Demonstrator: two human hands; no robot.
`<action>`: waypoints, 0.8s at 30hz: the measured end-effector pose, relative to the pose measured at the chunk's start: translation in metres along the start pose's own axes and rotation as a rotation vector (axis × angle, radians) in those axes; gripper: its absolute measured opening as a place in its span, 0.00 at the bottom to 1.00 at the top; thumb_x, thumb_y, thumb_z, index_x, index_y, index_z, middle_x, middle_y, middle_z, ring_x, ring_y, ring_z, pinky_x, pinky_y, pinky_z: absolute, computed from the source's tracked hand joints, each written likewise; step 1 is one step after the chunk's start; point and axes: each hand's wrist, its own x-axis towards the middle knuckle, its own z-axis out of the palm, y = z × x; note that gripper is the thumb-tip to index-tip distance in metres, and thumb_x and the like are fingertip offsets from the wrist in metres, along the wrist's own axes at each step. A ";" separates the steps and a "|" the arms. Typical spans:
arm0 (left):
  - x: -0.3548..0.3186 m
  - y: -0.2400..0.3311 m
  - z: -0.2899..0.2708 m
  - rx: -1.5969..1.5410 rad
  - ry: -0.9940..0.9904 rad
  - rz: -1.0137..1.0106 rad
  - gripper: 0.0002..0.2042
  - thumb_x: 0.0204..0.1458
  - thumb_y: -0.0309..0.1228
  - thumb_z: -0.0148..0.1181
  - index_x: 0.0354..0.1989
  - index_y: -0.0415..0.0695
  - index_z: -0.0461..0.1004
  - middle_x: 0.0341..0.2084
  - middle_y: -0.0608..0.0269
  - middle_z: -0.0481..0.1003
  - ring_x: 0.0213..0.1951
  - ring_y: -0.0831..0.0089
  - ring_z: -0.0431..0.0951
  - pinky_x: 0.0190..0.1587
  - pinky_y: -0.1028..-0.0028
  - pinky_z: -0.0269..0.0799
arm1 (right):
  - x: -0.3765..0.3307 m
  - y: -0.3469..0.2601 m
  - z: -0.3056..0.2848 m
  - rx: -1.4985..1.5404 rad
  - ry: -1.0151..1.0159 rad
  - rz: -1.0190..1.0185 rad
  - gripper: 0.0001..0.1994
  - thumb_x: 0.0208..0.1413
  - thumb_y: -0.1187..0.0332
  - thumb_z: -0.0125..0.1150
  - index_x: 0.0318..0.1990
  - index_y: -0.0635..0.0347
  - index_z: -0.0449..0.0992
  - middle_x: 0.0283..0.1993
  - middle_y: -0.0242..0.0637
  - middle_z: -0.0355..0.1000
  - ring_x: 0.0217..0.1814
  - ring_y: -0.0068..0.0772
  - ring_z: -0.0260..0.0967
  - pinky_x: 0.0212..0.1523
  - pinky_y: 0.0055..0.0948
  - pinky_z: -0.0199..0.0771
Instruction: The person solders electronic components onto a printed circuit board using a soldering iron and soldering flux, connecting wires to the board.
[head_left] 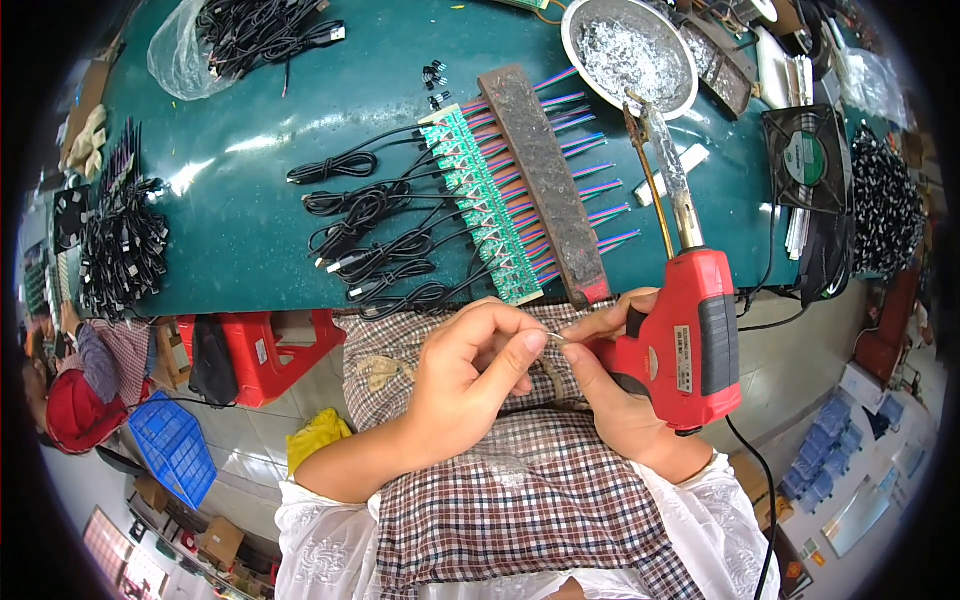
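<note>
My left hand point(465, 370) is closed, pinching a short, thin silvery wire point(555, 337) between thumb and forefinger, over my lap. My right hand point(620, 400) grips a red and black soldering gun point(695, 335) by its handle, its thumb and forefinger meeting the wire's other side. The gun's metal barrel and brass-coloured tube point away over the table. In front of my hands lies a row of green circuit boards point(485, 205), with coiled black cables point(365, 210) on their left. A dark, flat bar point(550, 170) presses across the coloured wires on their right.
A metal bowl point(675, 25) with silvery residue stands on the green table point(250, 240), beyond the gun's tip. A small fan point(805, 157) is at right, a cable bundle point(125, 240) at left. Below are a red stool point(270, 355) and blue crate point(172, 450). Another person sits far left.
</note>
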 end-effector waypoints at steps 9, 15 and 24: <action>0.003 -0.008 0.003 0.351 0.007 0.303 0.04 0.56 0.25 0.66 0.36 0.39 0.77 0.30 0.63 0.75 0.25 0.78 0.77 0.26 0.78 0.72 | 0.000 0.012 0.000 0.063 0.052 -0.101 0.34 0.47 0.92 0.62 0.59 0.57 0.55 0.50 0.37 0.61 0.44 0.28 0.74 0.45 0.28 0.78; 0.002 -0.003 -0.001 0.776 0.056 0.635 0.07 0.49 0.23 0.70 0.34 0.41 0.78 0.28 0.62 0.76 0.24 0.71 0.77 0.24 0.73 0.73 | 0.002 0.001 0.001 -0.055 -0.024 -0.073 0.34 0.48 0.91 0.63 0.59 0.57 0.55 0.48 0.36 0.64 0.45 0.28 0.74 0.45 0.29 0.78; 0.001 0.003 0.000 0.554 0.078 0.396 0.04 0.52 0.21 0.68 0.33 0.39 0.77 0.28 0.62 0.75 0.22 0.77 0.77 0.24 0.77 0.72 | 0.002 0.004 0.000 -0.110 -0.019 -0.027 0.32 0.51 0.88 0.64 0.58 0.58 0.54 0.44 0.39 0.71 0.45 0.29 0.76 0.46 0.28 0.78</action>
